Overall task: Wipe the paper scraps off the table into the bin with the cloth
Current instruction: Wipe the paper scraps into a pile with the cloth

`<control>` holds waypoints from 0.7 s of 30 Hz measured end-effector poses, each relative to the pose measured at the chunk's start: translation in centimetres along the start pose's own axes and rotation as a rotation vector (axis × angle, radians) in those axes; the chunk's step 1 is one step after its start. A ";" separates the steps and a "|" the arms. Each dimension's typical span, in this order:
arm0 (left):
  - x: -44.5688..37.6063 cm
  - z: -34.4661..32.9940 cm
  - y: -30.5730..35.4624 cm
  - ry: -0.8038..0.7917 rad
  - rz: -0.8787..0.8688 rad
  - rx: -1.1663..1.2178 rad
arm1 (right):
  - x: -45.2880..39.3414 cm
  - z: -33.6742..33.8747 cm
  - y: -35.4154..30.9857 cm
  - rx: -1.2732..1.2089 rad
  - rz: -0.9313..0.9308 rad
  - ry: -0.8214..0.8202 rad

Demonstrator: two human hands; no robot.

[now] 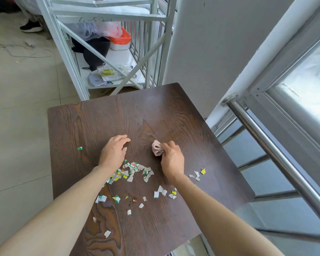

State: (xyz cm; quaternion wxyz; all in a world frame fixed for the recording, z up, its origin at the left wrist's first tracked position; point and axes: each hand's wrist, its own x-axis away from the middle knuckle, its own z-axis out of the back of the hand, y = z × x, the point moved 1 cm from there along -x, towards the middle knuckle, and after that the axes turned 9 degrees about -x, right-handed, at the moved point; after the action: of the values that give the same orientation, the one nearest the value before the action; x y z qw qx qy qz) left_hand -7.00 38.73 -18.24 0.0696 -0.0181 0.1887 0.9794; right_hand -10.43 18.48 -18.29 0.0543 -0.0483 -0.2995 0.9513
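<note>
Several small paper scraps point(131, 171), white with green and yellow bits, lie scattered over the near half of the dark wooden table point(118, 115). One stray scrap point(79, 148) sits near the left edge. My right hand point(171, 159) grips a bunched pinkish cloth point(157, 148), which touches the table just beyond the scraps. My left hand point(113, 151) rests palm down on the table, fingers curled and holding nothing, just above the densest heap. No bin is in view.
A white metal shelf rack point(107, 52) with bags and packets stands beyond the table's far edge. A steel handrail point(277, 154) and a window run along the right. Tiled floor point(20, 126) lies to the left.
</note>
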 end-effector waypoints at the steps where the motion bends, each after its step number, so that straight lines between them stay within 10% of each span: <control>1: 0.0 0.0 0.1 -0.005 -0.001 -0.009 | 1.0 -0.4 -0.6 -0.017 0.027 -0.027; 10: 0.0 0.1 -0.5 -0.088 -0.014 -0.007 | 2.6 3.8 -0.1 -0.048 0.197 -0.112; 21: 0.1 -0.2 -0.3 -0.129 -0.018 0.013 | 5.4 6.8 7.7 0.131 -0.261 0.178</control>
State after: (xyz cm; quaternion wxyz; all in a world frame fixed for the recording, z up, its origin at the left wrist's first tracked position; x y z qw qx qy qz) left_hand -7.10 38.93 -18.58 0.0905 0.0440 0.1900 0.9766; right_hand -17.22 9.15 -17.50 0.2070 -0.0896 -0.2347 0.9455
